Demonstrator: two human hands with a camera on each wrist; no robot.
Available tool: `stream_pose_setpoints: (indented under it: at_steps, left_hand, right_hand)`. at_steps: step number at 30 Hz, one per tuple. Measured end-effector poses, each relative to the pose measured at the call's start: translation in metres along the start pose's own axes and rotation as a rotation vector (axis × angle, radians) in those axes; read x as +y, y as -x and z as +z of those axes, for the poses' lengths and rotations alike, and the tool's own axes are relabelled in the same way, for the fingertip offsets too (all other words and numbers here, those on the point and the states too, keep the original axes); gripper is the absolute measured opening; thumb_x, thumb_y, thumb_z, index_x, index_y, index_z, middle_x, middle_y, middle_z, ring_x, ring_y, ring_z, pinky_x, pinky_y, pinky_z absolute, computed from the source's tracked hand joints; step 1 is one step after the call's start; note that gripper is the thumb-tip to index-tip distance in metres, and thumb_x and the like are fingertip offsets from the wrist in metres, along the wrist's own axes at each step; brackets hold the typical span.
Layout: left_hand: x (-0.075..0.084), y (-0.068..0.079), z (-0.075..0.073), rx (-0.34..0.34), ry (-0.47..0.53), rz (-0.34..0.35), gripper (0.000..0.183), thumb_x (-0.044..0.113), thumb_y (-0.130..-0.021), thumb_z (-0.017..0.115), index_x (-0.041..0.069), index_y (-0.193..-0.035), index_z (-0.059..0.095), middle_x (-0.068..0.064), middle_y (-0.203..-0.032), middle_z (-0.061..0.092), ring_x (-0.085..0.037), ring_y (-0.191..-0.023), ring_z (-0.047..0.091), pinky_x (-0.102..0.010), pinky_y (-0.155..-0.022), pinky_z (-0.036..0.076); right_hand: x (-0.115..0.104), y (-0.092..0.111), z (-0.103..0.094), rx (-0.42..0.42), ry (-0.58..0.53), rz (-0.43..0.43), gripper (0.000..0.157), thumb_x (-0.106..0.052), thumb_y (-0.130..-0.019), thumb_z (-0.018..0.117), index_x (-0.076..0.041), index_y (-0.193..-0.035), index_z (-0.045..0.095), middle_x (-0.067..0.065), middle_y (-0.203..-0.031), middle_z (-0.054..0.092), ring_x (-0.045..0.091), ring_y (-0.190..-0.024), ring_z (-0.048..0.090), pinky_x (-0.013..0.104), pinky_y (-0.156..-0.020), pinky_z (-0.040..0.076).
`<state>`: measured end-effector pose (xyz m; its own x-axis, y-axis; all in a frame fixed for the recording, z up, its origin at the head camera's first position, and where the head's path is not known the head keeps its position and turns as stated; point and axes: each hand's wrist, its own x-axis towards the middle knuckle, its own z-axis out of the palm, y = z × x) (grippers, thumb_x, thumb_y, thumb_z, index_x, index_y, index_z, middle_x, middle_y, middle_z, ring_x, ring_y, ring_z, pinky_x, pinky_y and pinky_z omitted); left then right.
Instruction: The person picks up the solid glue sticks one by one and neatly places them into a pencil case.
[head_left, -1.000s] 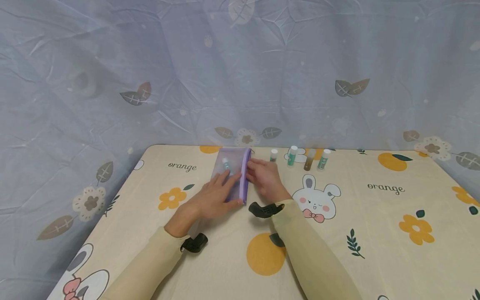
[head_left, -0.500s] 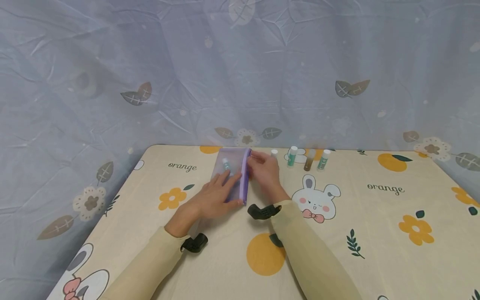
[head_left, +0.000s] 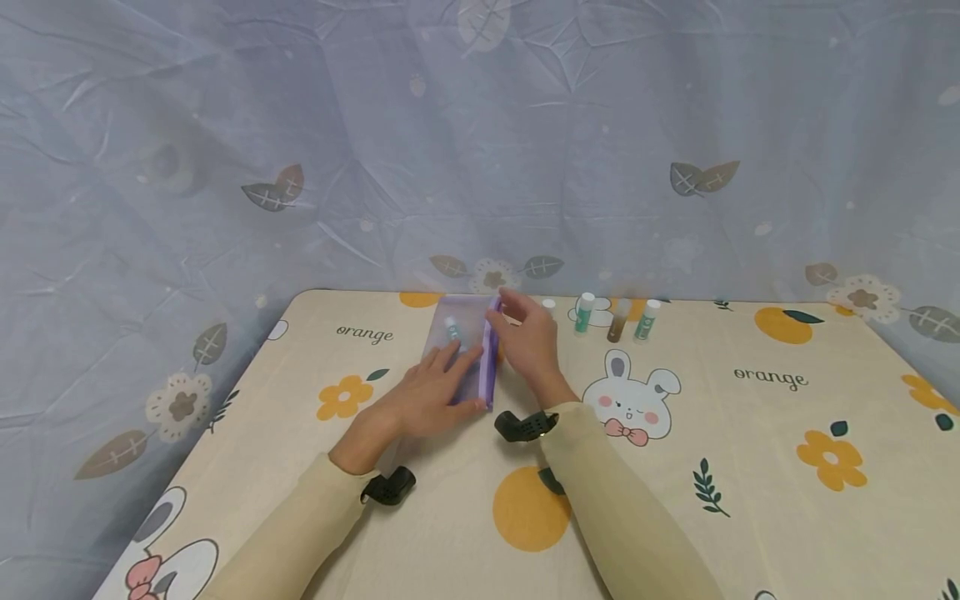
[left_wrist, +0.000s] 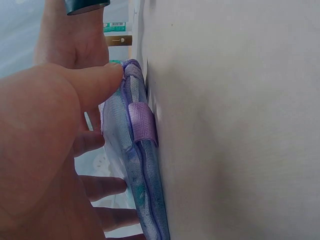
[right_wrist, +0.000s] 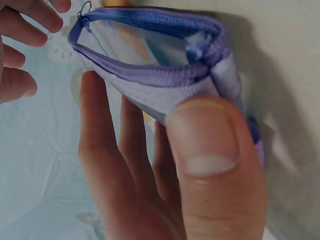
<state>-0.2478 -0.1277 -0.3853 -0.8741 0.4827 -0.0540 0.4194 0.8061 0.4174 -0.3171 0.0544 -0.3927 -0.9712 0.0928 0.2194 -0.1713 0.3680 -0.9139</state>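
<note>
A translucent zip pouch (head_left: 468, 310) with purple trim lies flat at the table's back, a small white-capped tube (head_left: 452, 327) showing through it. My left hand (head_left: 427, 396) presses on the pouch with spread, straight fingers. In the right wrist view the left thumb (right_wrist: 215, 150) lies along the near end of the purple zipper edge (right_wrist: 160, 75). There the pouch's mouth gapes. My right hand (head_left: 528, 337) is at the far end of that edge, fingers parted and nothing gripped. Its fingertips (right_wrist: 47, 20) are close to the zipper pull (right_wrist: 86, 7).
Right of the pouch, small tubes stand along the back: two with green labels (head_left: 585, 314) (head_left: 646, 322) and a brown one (head_left: 618, 322). Another white cap (head_left: 548, 306) shows partly behind my right hand. A patterned grey curtain (head_left: 480, 150) hangs behind the table (head_left: 675, 517).
My right hand has slid along the purple edge toward its far end, and its fingers have spread apart. The left hand has kept its place on the pouch.
</note>
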Motion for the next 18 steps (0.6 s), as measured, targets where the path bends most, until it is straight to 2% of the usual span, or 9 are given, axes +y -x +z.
stream_pose_setpoints:
  at_steps: [8, 18]
  left_hand:
    - [0.001, 0.001, -0.002, -0.006, 0.006, 0.001, 0.084, 0.05, -0.104, 0.062, 0.018, -0.171, 0.022, -0.027, -0.177, 0.011, -0.055, -0.162, 0.013, -0.075, -0.124, 0.023]
    - [0.0, 0.001, -0.003, -0.006, 0.012, 0.01, 0.083, 0.049, -0.104, 0.063, 0.016, -0.171, 0.024, -0.029, -0.176, 0.012, -0.055, -0.162, 0.014, -0.076, -0.123, 0.024]
  right_hand:
    - [-0.003, -0.001, -0.003, 0.001, -0.008, -0.021, 0.05, -0.03, -0.102, 0.072, -0.015, -0.149, 0.061, 0.007, -0.152, 0.064, 0.026, -0.139, 0.063, 0.041, -0.113, 0.054]
    - [-0.009, -0.003, -0.01, -0.002, -0.109, -0.02, 0.055, -0.029, -0.099, 0.075, -0.015, -0.15, 0.06, 0.006, -0.152, 0.065, 0.026, -0.134, 0.067, 0.043, -0.109, 0.057]
